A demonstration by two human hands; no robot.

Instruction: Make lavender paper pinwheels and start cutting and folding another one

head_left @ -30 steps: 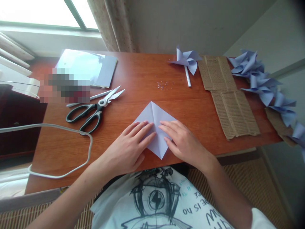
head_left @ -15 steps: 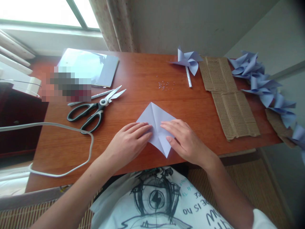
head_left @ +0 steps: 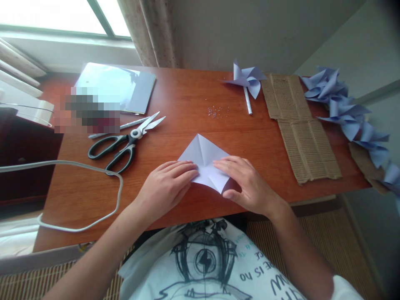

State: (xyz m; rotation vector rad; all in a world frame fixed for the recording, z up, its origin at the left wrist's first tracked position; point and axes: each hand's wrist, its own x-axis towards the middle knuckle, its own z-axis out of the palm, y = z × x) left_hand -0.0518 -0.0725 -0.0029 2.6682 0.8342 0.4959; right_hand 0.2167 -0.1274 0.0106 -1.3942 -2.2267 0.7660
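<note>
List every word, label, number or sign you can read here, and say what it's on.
"IS NO": on the shirt.
Lightning bolt in a circle: a sign, same shirt.
Other lettering, dark and teal, same shirt: too partial or blurred to read.
Creased paper: none visible.
Scissors: none legible.

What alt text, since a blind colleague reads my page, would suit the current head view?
A person's left hand and right hand touch a creased, pale lavender paper sheet on a reddish-brown wooden table. Open black-handled metal scissors lie at left; at right, a pale lavender paper pinwheel lies beside brown corrugated cardboard.
</note>
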